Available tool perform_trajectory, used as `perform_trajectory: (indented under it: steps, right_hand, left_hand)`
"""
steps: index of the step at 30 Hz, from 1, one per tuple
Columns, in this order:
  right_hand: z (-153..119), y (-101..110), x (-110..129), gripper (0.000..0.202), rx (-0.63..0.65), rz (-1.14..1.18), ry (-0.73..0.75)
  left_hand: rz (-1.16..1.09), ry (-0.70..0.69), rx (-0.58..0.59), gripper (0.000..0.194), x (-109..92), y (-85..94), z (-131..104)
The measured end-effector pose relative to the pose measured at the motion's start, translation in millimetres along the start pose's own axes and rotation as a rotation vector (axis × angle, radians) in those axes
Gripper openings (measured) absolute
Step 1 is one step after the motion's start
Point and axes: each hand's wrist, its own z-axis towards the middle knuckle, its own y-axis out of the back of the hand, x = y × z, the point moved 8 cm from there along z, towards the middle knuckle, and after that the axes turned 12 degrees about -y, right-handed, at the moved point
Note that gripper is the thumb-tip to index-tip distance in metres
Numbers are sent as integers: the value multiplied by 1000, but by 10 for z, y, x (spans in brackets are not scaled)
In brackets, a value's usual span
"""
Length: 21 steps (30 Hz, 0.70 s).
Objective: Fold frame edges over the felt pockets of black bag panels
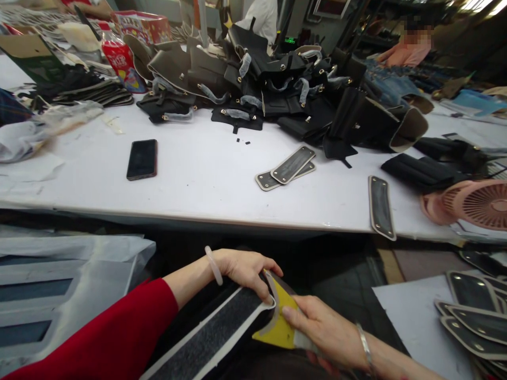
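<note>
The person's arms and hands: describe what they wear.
The left hand is gloveless, with a pale, rounded bangle and, further up the arm, a red sleeve. The right hand, also gloveless, has a shiny silver-coloured bracelet.

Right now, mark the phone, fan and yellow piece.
Phone [142, 159]: head view, middle of its dark screen.
Fan [482, 205]: head view, on its grille.
Yellow piece [279, 330]: head view, on its bare yellow face.

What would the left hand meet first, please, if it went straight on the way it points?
The left hand would probably meet first the yellow curved-edged piece held by the right hand, though depth is unclear.
</note>
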Motion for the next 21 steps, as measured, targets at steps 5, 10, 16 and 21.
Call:
perform_trajectory:
  steps: [5, 10, 16, 21]
  right_hand:
    - [-13, 10, 48, 51, -11, -33, -15]
    - [-9, -58, 116, 56, -16, -15, -48]
    - [19, -135, 131, 65, -49, 54, -70]
    - [42, -193, 124, 66, -68, 88, -100]
  left_hand:
    - [6, -10, 14, 82, -22, 12, -14]
    - [0, -39, 37, 86, 5, 21, -11]
    - [-42, -52, 57, 94, 40, 35, -21]
    - [-65, -72, 58, 97, 15, 61, -55]
